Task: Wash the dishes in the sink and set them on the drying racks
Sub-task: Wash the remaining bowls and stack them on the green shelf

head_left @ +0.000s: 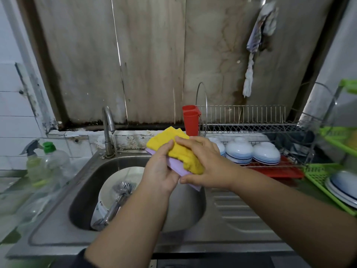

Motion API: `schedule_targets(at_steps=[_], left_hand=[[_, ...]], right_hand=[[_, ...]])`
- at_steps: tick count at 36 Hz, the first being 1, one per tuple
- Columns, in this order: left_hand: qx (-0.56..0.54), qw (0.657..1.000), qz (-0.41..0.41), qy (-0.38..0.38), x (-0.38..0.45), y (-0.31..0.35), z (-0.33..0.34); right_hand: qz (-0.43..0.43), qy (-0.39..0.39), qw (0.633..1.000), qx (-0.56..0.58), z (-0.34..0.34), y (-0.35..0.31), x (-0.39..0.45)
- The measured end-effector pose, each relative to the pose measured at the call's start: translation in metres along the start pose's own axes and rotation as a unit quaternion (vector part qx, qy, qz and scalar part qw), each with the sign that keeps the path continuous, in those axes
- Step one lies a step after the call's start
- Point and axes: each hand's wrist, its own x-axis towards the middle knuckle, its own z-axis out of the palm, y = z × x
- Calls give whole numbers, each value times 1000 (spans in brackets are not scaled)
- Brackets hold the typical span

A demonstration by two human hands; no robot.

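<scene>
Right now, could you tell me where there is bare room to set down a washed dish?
The ribbed drainboard, between the sink and the green basket, is bare. The wire rack's upper tier shows no dishes. Crowded: its lower tier, with upturned bowls, and the sink, holding a plate and cutlery.

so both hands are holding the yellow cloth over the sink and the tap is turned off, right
Not quite. The tap is running: the head view shows a thin stream falling from its spout into the sink. The rest holds: the left hand and right hand hold the yellow cloth over the sink.
</scene>
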Motion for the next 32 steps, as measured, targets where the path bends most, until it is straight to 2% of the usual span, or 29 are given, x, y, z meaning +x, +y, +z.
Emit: schedule_targets(at_steps=[4,6,13,18,21,25,32], left_hand=[[-7,999,28,27,-5,-4,15],[-13,998,46,34,-8,-3,23],[-52,996,77,10,-13,-1,38],[-52,996,69,-16,-16,3,40],[-5,998,61,-34,-17,8,40],[65,995,9,-71,-17,12,37],[106,989,-38,-100,-20,22,50]], right_hand=[[-19,18,1000,-16,-19,5,-8],[3,23,999,-26,-32,6,-13],[86,21,996,9,-53,6,-31],[59,68,996,1,-54,0,-33],[43,96,994,-27,-60,-7,-34],[24,111,987,-110,-75,-12,-35],[-3,172,950,-260,-93,-17,-39]])
